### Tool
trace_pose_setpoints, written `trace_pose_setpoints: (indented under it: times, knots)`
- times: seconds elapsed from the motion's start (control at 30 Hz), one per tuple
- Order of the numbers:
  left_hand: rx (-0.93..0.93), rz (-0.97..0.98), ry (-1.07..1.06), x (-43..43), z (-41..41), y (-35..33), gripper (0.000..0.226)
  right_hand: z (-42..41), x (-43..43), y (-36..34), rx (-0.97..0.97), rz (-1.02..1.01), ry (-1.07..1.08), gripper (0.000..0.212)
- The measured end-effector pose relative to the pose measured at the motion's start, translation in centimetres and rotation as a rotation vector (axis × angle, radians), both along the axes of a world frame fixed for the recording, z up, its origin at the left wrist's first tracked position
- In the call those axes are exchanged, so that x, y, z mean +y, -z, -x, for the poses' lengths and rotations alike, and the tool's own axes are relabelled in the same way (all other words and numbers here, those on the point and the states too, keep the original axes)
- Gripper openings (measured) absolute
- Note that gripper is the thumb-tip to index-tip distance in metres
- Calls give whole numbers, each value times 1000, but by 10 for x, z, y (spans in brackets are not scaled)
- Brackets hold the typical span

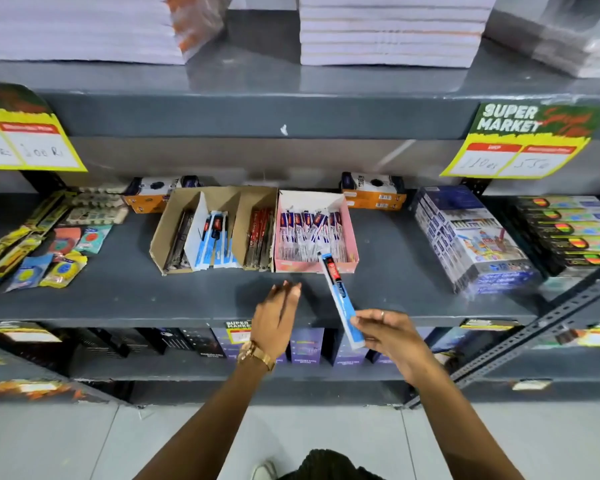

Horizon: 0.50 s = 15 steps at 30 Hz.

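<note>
Blue pen pack point(342, 299) is in the R hand point(392, 336), just in front of the pink box point(312, 267). Its far end sits over that box's front-right corner; can't tell if it touches.

Looks like stock sorting. The pink box holds white/purple packs point(309, 233), so this blue one prob. doesn't belong there. Matching blue packs point(213, 240) stand in the mid slot of the cardboard box point(163, 233), just left of the pink box. My read: pack is in hand but not yet placed, so the carry left & the drop-in are what's left.

R hand: thumb & fingertips pinch the pack's near end, w/ the pack slanting up and away.

L hand point(274, 317): palm down, fingers straight & close together, holding nothing. It hovers over the shelf point(118, 292) just in front of the pink box's left corner.

Behind the pink box, an orange box point(373, 197) stands at the back.
</note>
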State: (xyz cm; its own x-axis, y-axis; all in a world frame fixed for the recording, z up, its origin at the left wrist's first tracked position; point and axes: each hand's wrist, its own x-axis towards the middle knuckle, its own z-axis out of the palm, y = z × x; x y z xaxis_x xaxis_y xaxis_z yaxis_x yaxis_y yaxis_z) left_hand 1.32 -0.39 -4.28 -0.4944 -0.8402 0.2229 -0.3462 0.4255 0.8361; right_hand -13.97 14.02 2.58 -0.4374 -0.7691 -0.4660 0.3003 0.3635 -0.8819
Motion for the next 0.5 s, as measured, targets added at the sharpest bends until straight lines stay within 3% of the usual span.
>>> trace_pose_setpoints:
  times: [0.1, 0.2, 0.5]
  knots:
    - [250, -322, -41, -9, 0, -4, 51, -18, 4, 15, -18, -35, -69, 10]
    - [358, -550, -46, -17, -2, -12, 38, -30, 1, 22, 0, -72, -108, 13]
    - [450, -744, 47, -32, -14, -28, 14, -52, -15, 33, 18, -93, -145, 5]
